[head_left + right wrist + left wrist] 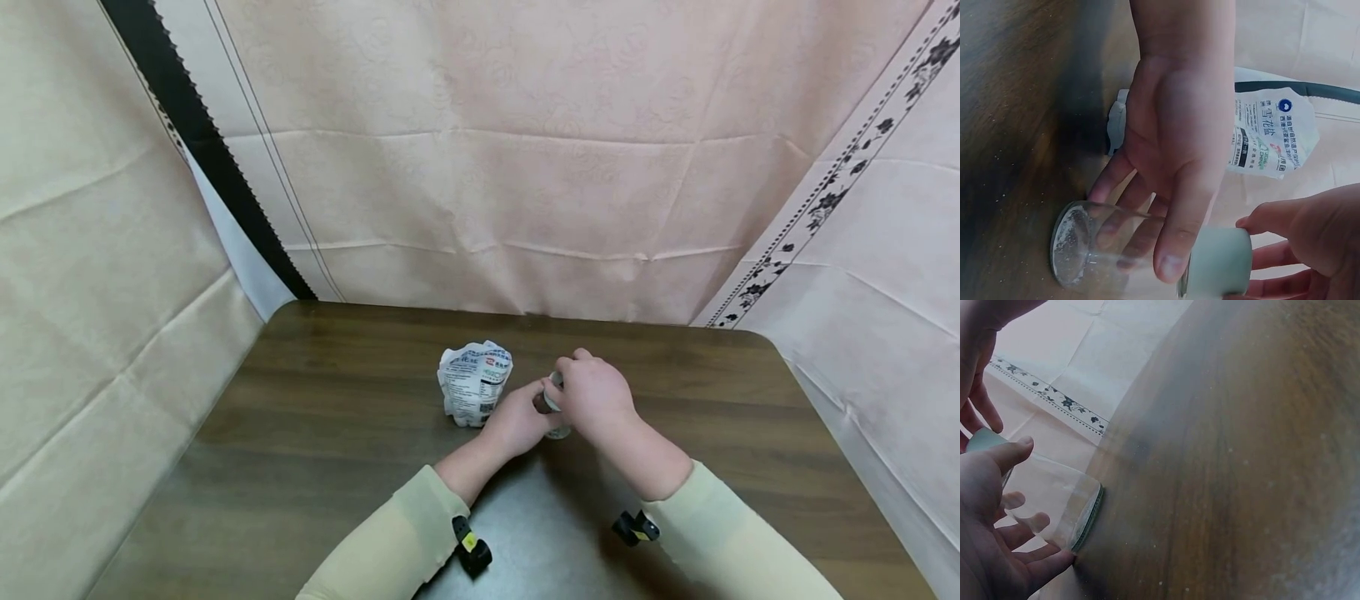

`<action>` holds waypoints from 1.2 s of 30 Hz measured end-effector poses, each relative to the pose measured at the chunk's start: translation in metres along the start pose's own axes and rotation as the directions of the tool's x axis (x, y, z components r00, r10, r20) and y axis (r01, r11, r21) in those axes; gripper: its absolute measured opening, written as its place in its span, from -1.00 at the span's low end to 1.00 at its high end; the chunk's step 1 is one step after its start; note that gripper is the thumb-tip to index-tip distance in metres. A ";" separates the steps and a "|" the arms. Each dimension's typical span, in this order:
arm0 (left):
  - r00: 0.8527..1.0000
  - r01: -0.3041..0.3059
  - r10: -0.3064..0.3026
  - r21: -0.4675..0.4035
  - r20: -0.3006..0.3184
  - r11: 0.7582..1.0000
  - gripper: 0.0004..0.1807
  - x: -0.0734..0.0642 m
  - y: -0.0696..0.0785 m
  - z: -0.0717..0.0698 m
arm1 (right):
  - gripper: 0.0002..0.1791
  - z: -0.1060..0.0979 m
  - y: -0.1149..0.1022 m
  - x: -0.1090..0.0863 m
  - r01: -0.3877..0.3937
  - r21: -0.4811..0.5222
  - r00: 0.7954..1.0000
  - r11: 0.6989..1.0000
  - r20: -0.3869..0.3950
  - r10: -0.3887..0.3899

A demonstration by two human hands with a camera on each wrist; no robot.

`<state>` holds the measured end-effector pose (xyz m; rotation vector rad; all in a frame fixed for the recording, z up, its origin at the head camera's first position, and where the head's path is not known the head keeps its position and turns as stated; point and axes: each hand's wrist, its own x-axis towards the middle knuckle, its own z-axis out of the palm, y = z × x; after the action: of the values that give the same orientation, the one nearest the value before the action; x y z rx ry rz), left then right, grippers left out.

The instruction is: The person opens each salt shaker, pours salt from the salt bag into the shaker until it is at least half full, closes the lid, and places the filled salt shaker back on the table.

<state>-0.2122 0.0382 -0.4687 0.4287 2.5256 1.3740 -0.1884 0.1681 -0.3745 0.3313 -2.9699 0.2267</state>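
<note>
A clear glass jar (557,432) stands upright on the table between the two hands. My left hand (516,422) grips its glass body, with the thumb high near the lid, in the left wrist view. White grains cling around the jar's base (1072,244) in the right wrist view. On top sits a pale green lid (1219,262), pinched by my right hand (600,396) between thumb and fingers. Left of the hands stands a crumpled white salt bag (474,383) with printed labels; its opening cannot be made out.
The brown wood-grain table (337,467) has rounded far corners. Pale cloth (480,192) hangs behind it and at both sides, with a black band on the left and a floral border (825,200) on the right. Small cameras (472,546) are strapped at both wrists.
</note>
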 end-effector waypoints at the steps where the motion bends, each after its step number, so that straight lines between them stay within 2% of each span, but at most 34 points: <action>1: 1.000 -0.004 0.004 0.004 0.001 1.000 -0.42 0.000 0.000 0.000 | -0.73 0.000 0.000 0.000 0.000 0.002 1.000 1.000 0.004 0.000; 5: 1.000 -0.018 0.018 0.031 0.007 0.999 -0.41 0.001 0.002 0.000 | -0.80 -0.001 0.000 -0.001 0.010 0.012 1.000 1.000 0.005 -0.010; 10: 1.000 -0.019 0.018 0.051 0.005 0.999 -0.39 0.001 0.003 0.000 | -0.86 0.000 0.002 -0.004 0.063 0.044 0.998 0.997 -0.025 -0.062; 15: 0.999 -0.043 0.043 0.057 -0.002 0.997 -0.55 0.002 0.001 0.000 | -0.89 0.004 0.006 -0.006 0.119 0.092 0.992 0.989 -0.060 -0.114; 20: 0.999 -0.048 0.048 0.041 -0.016 0.998 -0.65 0.003 0.000 0.001 | -0.92 0.008 0.012 -0.008 0.205 0.106 0.975 0.973 -0.104 -0.195; 24: 0.999 -0.040 0.040 0.034 -0.008 0.999 -0.62 0.003 0.000 0.001 | -0.88 0.009 0.018 -0.008 0.253 0.097 0.965 0.963 -0.091 -0.245; 30: 0.999 -0.050 0.051 0.079 -0.010 0.996 -0.48 0.003 -0.001 0.001 | -0.86 0.007 0.025 -0.004 0.318 0.107 0.948 0.942 -0.045 -0.315; 36: 0.999 -0.036 0.037 0.076 -0.015 0.996 -0.43 0.002 -0.002 0.000 | -0.80 0.008 0.028 -0.002 0.363 0.112 0.932 0.925 -0.046 -0.360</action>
<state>-0.2146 0.0380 -0.4704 0.4820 2.6024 1.3030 -0.1935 0.1946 -0.3860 0.8733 -2.8061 0.3595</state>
